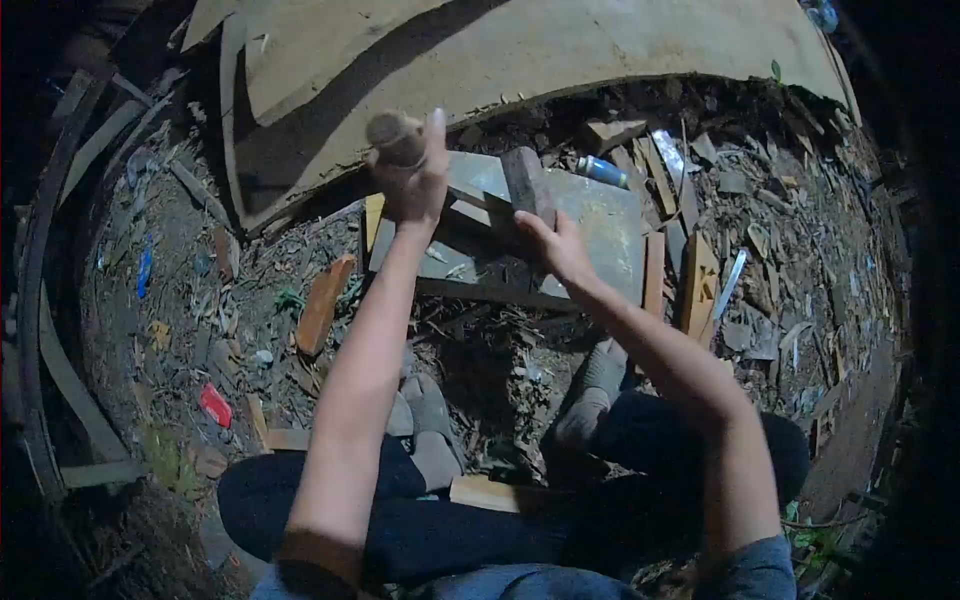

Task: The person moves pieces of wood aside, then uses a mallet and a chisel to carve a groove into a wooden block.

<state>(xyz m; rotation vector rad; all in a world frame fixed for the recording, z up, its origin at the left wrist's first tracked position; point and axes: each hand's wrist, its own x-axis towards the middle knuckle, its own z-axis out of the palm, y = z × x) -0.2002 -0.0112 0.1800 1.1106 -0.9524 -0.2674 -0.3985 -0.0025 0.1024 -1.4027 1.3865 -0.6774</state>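
My left hand [412, 185] is raised over the left part of a low grey slab [610, 225], its fingers wrapped round a thick round wooden piece [397, 140] whose end faces up. My right hand [553, 245] grips the lower end of a brownish rectangular block [527, 182], which is tilted above the slab. The two held pieces are apart. Shadow hides part of the slab between my hands.
A large pale board [560, 45] lies beyond the slab. A blue can [602, 171] rests at the slab's far right. Wood offcuts [325, 305], a red wrapper [215, 405] and debris cover the ground. My feet [432, 425] are in front of the slab.
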